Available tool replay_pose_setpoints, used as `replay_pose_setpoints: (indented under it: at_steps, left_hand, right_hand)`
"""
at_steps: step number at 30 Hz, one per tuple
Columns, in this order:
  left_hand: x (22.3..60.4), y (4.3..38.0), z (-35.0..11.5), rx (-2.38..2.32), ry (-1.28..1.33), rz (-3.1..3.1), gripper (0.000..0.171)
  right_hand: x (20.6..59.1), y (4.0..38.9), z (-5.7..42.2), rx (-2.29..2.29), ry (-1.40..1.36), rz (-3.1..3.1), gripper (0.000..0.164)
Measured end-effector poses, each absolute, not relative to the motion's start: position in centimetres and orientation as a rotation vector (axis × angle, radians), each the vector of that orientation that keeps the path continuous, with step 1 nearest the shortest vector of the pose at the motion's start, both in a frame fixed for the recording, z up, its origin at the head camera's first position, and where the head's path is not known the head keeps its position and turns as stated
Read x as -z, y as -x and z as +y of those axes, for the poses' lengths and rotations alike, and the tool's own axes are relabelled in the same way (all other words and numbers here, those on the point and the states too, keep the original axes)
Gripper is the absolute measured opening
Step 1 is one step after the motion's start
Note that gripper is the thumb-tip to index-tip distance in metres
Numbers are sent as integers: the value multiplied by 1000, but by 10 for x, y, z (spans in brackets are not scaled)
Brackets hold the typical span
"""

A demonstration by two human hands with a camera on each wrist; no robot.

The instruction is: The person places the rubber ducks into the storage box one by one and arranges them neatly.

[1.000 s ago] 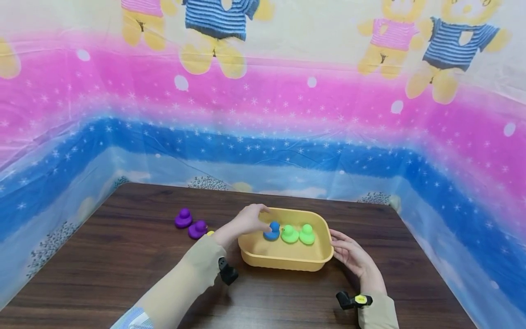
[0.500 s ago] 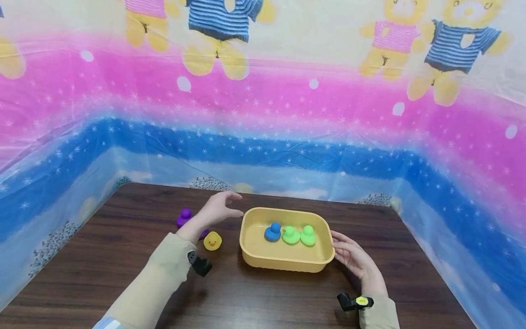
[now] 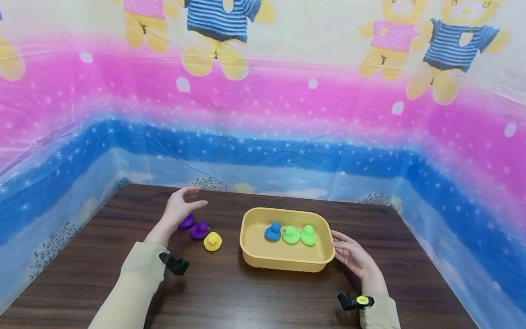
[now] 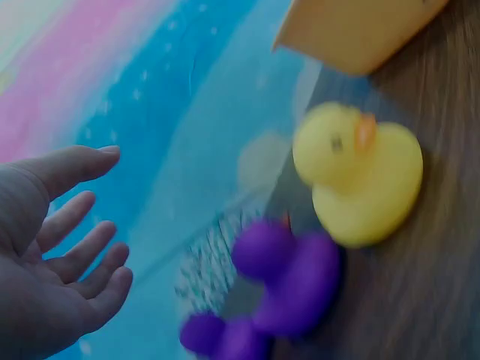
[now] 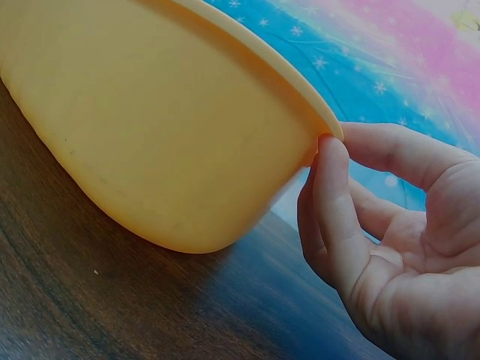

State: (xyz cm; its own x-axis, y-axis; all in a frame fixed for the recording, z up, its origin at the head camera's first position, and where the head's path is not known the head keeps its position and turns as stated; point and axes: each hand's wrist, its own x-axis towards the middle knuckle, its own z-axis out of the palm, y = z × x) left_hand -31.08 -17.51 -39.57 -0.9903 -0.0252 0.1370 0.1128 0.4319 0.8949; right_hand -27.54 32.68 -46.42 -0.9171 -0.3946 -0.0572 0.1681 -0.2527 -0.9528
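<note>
My left hand (image 3: 181,207) hovers with fingers and thumb spread, holding nothing, above two purple rubber ducks at the left. It partly hides the farther purple duck (image 3: 187,221); the nearer purple duck (image 3: 199,230) sits beside a yellow rubber duck (image 3: 212,241). In the left wrist view, the yellow duck (image 4: 367,176) stands apart from the hand (image 4: 56,240). On the right, my right hand (image 3: 356,259) pinches the end rim of a yellow plastic basin (image 3: 283,264), as the right wrist view shows. Inside the basin are a blue duck (image 3: 273,232) and two green ducks (image 3: 299,235).
A dark wooden table (image 3: 255,301) carries everything. Behind it and along both sides hangs a printed curtain (image 3: 263,114) with bears. Each wrist wears a small black camera (image 3: 174,264).
My left hand has left the blue duck in the basin and moved left to above the purple ducks, uncovering the yellow duck. The right hand and basin have stayed in place.
</note>
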Motion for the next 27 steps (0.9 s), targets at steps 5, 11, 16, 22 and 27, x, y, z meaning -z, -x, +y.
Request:
replay_pose_setpoints:
  at_steps: [5,11,16,22,27]
  left_hand:
    - [410,307,-193,1717,-28,-2455,64]
    - [428,306,-202,1788,-126,-2435,66]
    - [439,307,-204,1813,-204,-2450,67]
    - [448,307,-204,1817,-228,-2476,67]
    - [452,306,-205,1830,-232,-2480,68]
  right_hand:
    - [462,276,327,2234,281,1623,40]
    - [465,277,329,2225,279,1642,41]
    - [467,278,329,2218,300,1653,39]
    - [467,277,328,2238,264,1638,37]
    - [467,277,327,2240,233,1650,37]
